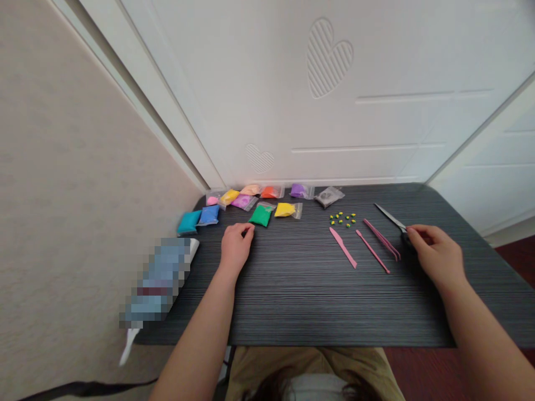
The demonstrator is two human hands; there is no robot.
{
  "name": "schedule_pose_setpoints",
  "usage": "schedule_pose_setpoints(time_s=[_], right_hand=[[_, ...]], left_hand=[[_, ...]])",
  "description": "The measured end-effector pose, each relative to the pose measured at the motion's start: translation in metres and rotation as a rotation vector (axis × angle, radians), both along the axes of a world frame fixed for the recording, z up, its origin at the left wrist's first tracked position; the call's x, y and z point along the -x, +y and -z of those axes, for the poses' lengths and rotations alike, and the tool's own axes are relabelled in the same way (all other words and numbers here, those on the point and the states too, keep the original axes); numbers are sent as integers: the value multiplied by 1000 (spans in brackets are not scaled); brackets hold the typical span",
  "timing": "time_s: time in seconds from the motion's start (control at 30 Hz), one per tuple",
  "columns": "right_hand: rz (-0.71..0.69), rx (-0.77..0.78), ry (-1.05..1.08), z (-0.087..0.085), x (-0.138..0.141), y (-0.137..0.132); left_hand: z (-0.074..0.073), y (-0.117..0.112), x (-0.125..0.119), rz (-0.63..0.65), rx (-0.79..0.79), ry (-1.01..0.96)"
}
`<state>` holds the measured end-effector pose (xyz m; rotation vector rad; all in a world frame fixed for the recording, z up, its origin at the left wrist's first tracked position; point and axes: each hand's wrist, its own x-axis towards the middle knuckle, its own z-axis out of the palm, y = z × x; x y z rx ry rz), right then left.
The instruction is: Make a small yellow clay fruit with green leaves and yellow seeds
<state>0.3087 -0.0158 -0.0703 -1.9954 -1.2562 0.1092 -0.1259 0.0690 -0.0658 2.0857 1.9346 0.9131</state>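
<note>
My left hand (236, 245) rests on the dark striped tabletop (292, 301) with its fingers curled, just left of a green clay packet (261, 215). Nothing shows between those fingers. On the right, my right hand (434, 253) is closed over the handles of a pair of scissors (390, 217), whose blades point up and to the left. Left of the scissors lie pink tweezers (382, 239), a thin pink stick (371, 251) and a pink plastic knife (343, 247).
Several small clay packets in many colours, among them blue (208, 215), yellow (286, 209) and purple (299, 190), line the table's far left. Tiny yellow-green bits (343, 219) lie near a grey packet (328, 196). A white tube (156, 281) lies at the left edge. White panels stand behind.
</note>
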Motion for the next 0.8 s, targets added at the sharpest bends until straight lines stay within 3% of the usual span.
schedule_pose_setpoints(time_s=[0.8], right_hand=[[16, 14, -7, -1, 0, 0]], left_hand=[[-1, -3, -3, 47, 49, -14]])
